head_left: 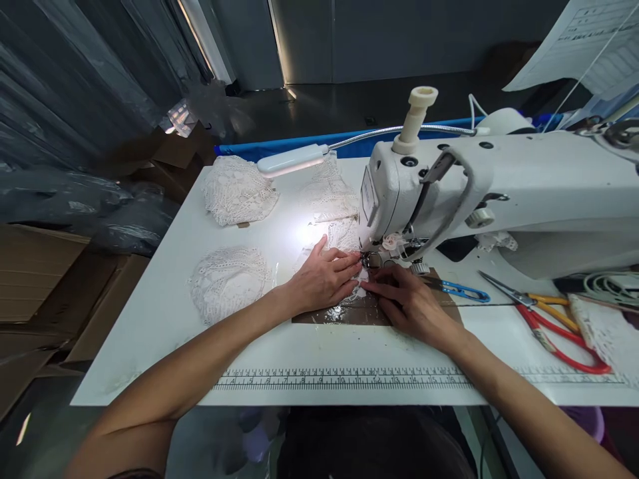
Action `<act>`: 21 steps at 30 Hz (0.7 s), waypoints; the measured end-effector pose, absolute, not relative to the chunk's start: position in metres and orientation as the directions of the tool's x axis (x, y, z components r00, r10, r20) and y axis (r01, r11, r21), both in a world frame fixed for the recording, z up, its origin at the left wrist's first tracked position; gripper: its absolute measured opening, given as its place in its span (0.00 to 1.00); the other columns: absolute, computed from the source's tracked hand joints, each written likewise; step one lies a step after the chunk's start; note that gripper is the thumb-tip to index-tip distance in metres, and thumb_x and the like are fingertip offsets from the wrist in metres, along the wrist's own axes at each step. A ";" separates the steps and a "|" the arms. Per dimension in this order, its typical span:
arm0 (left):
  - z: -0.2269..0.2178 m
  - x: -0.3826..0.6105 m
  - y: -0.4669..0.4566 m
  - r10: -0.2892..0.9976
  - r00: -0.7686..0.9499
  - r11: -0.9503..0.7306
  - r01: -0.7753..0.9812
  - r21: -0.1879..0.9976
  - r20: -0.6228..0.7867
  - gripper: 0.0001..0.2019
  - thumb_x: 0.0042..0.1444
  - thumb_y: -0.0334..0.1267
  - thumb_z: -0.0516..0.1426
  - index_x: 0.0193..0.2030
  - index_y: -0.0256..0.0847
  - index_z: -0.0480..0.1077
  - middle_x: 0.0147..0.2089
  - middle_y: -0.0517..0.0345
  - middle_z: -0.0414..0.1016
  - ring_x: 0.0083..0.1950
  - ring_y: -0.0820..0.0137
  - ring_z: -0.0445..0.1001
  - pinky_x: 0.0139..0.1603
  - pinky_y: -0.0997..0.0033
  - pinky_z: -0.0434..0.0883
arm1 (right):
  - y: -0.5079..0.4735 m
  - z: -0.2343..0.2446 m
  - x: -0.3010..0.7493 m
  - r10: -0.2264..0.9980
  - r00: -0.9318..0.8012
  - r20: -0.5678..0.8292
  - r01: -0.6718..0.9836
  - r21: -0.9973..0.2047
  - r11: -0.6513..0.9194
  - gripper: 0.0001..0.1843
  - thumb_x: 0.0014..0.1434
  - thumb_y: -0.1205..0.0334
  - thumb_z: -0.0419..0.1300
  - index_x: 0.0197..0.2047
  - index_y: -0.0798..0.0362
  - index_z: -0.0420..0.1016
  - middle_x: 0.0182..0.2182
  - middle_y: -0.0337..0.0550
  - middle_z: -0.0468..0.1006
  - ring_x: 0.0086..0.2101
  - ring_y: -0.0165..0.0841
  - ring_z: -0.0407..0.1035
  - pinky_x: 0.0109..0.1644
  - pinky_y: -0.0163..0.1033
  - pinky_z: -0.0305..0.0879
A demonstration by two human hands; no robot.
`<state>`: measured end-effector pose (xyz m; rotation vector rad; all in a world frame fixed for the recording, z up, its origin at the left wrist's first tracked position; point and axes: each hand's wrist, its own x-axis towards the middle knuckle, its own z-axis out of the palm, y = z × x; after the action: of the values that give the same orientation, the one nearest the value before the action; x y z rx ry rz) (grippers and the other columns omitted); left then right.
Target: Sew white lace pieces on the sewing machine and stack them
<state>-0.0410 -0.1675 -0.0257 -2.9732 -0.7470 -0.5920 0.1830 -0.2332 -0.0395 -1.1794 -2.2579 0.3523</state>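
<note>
A white lace piece (342, 233) lies under the needle end of the white sewing machine (394, 179), beside the presser foot area. My left hand (327, 276) rests flat on this lace, fingers stretched toward the needle. From the other side my right hand (412, 303) reaches in with bent fingers, its fingertips on the lace edge just in front of the foot. The fingers and machine head hide part of the lace. Beneath both hands is a shiny brown patch (344, 318) on the table.
Two white lace bundles, a far one (238, 189) and a near one (229, 283), lie left on the white table (164, 319). Blue thread snips (464, 291) and red-handled scissors (564, 332) lie right. A lamp (292, 160) shines from above; a printed ruler (344, 379) runs along the front.
</note>
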 end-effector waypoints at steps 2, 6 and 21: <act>-0.025 -0.040 -0.169 0.453 0.813 -0.882 0.468 0.054 0.366 0.14 0.66 0.41 0.50 0.53 0.40 0.69 0.58 0.50 0.71 0.53 0.61 0.70 0.63 0.34 0.57 | -0.233 -0.040 0.184 0.808 -0.460 0.369 0.659 -0.468 0.589 0.18 0.61 0.68 0.54 0.52 0.47 0.76 0.46 0.50 0.72 0.45 0.40 0.70 0.50 0.50 0.71; -0.025 -0.038 -0.170 0.434 0.823 -0.881 0.474 -0.021 0.365 0.13 0.66 0.39 0.50 0.51 0.36 0.70 0.54 0.47 0.73 0.48 0.63 0.72 0.63 0.37 0.59 | -0.232 -0.040 0.185 0.791 -0.480 0.381 0.638 -0.467 0.612 0.19 0.61 0.68 0.55 0.54 0.46 0.75 0.45 0.49 0.72 0.45 0.39 0.70 0.50 0.50 0.71; -0.024 -0.036 -0.171 0.371 0.822 -0.895 0.441 -0.069 0.432 0.10 0.65 0.36 0.51 0.46 0.37 0.72 0.51 0.51 0.75 0.45 0.67 0.74 0.65 0.37 0.59 | -0.232 -0.038 0.184 0.792 -0.489 0.366 0.687 -0.398 0.608 0.20 0.63 0.67 0.52 0.55 0.48 0.74 0.47 0.52 0.73 0.42 0.40 0.71 0.46 0.51 0.72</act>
<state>-0.0356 -0.1713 -0.0237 -2.8386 -0.6372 -0.6222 0.1836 -0.2322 -0.0378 -1.1662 -2.3169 0.2688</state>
